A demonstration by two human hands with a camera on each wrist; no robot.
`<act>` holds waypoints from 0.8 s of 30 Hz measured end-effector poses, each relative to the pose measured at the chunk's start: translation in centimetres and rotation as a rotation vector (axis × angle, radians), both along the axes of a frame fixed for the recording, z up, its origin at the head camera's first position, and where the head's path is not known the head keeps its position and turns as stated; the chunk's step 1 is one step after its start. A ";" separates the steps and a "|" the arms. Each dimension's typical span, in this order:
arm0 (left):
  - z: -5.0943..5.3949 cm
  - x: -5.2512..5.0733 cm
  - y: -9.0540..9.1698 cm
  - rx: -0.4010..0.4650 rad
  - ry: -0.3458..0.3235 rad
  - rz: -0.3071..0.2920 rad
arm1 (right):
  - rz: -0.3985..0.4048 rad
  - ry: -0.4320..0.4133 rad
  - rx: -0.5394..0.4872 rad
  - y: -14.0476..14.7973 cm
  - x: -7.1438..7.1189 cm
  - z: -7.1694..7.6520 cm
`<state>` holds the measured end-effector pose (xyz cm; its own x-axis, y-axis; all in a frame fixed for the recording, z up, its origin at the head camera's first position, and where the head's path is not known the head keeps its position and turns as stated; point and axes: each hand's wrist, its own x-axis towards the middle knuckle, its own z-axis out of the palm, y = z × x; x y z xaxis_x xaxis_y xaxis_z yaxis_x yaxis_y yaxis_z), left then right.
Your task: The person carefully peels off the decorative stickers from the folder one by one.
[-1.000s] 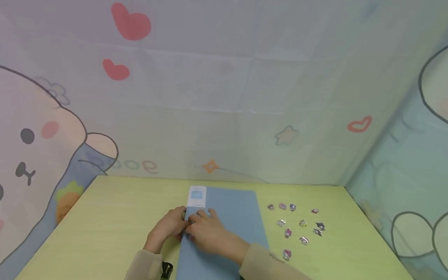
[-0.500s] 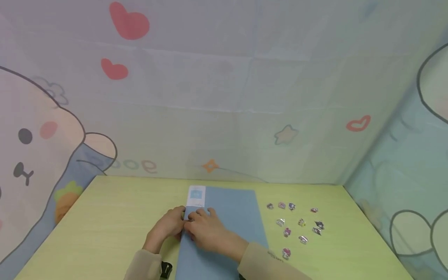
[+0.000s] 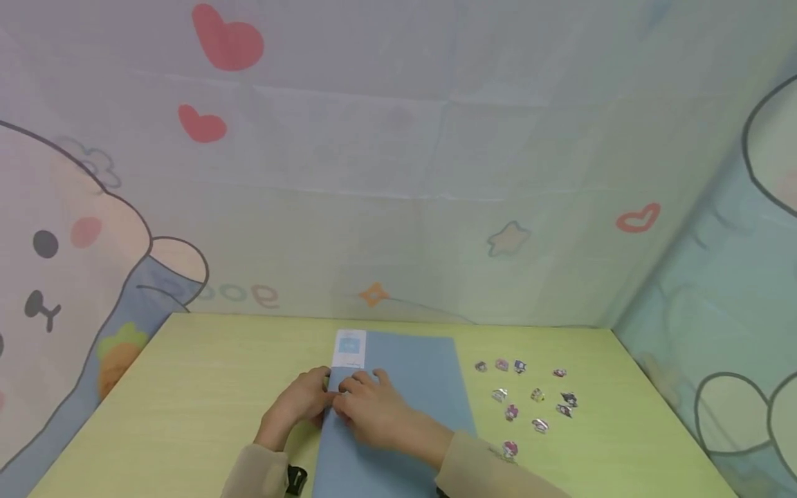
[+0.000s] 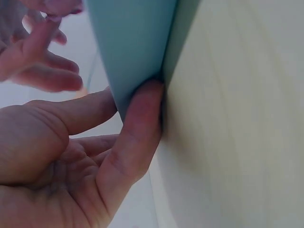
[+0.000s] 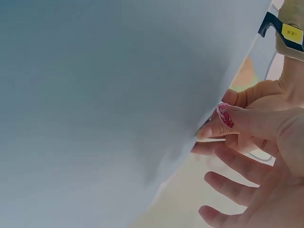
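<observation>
A blue folder (image 3: 411, 360) with a white label (image 3: 349, 349) at its far left corner lies on the table. My left hand (image 3: 299, 398) holds the folder's left edge, its thumb on one face and a finger behind, as the left wrist view shows. Over that edge, my right hand (image 3: 376, 415) pinches a small pink sticker (image 5: 224, 115) at its fingertips, while several other fingers spread apart. The two hands meet near the left thumb. How far the sticker touches the folder cannot be told.
Several small character stickers (image 3: 511, 413) are scattered on the yellow-green table (image 3: 205, 401) right of the folder. A black strap piece (image 3: 296, 478) sits by the left sleeve. A cloth backdrop (image 3: 386, 159) with printed hearts hangs behind the table.
My right forearm and sleeve have shifted slightly to the right, and the right fingers have moved a little along the folder's edge. The left hand keeps its hold.
</observation>
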<state>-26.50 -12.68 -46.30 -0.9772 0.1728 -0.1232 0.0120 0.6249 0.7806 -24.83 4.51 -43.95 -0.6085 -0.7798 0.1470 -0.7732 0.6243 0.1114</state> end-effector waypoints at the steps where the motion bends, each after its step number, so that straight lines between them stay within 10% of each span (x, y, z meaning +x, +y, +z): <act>1: 0.0 0.0 0.0 0.000 -0.001 -0.001 | -0.004 -0.001 0.003 0.2 0.1 0.2; 24: 0.2 0.0 0.1 -0.032 -0.017 0.006 | -0.090 -0.119 -0.122 12.4 -0.9 1.8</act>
<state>-26.52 -12.55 -46.12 -0.9760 0.1625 -0.1451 -0.0049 0.6496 0.7603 -25.72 16.88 -42.16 -0.6939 -0.7020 0.1601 -0.7166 0.6950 -0.0588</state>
